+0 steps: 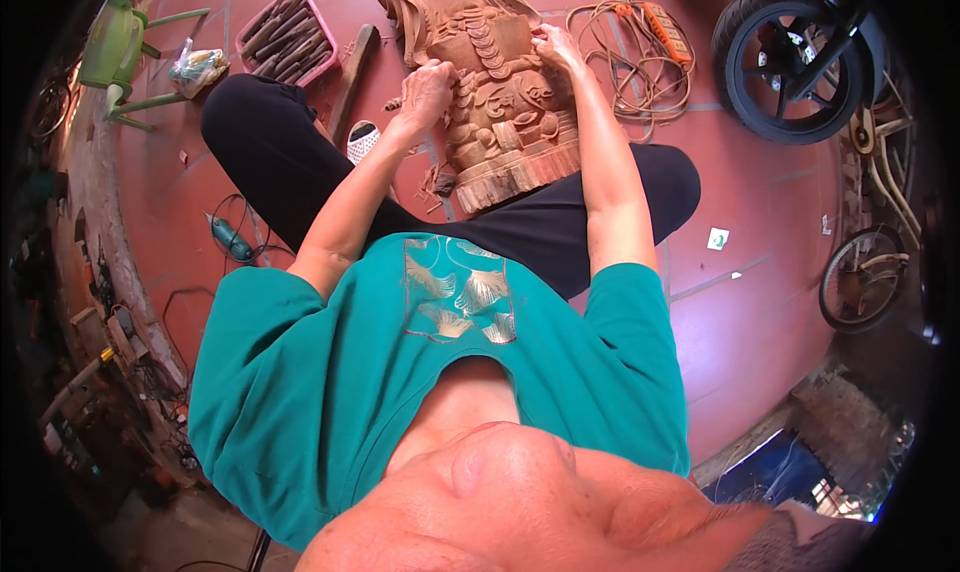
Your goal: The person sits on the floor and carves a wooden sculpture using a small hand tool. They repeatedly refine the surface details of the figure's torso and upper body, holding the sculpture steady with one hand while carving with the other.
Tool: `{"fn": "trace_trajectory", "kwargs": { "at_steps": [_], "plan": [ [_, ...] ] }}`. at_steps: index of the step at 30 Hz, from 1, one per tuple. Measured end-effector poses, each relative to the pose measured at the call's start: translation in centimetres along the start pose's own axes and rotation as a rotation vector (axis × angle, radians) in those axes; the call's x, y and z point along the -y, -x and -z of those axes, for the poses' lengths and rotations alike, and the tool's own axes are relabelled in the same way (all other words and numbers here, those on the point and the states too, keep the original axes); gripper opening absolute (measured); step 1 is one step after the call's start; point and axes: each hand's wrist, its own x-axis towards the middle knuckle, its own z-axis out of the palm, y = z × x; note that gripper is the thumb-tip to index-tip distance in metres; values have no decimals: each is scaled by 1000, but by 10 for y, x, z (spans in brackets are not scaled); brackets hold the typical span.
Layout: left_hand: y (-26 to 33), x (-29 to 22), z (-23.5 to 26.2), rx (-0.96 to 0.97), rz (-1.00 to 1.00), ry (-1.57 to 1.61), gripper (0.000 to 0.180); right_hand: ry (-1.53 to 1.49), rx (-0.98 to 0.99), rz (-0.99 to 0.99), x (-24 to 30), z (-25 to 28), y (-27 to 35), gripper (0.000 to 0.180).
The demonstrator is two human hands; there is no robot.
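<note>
A brown wood carving (505, 92) with dense relief of leaves, scrolls and a row of overlapping discs lies on the floor between my legs. Its rough, pale sawn base is the end closest to me. At the carving's left side my left hand (428, 92) is closed in a fist; whatever it holds, if anything, is hidden. My right hand (556, 48) grips the carving's right edge with bent fingers. Small wood scraps (438, 182) lie beside the base.
A pink basket (332, 62) of chisel-like tools and a long wooden piece (354, 80) lie left. An orange power strip (668, 34) with coiled cable is right of the carving, near a motorbike wheel (790, 64). A green stool (112, 47) and a teal power tool (232, 239) are at left.
</note>
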Motion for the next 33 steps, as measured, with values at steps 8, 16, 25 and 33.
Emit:
{"fn": "trace_trajectory", "kwargs": {
  "at_steps": [8,16,25,33],
  "plan": [
    [-10,9,18,117,78,-27,10,-7,-67,21,-5,2,-10,34],
    [-9,7,-8,30,-28,-99,11,44,-80,35,-2,1,-11,34],
    [-7,9,27,237,127,-107,19,94,-54,25,2,6,-5,34],
    [-6,14,-12,-95,-4,207,11,102,-96,54,3,-2,-8,34]
  ]
}}
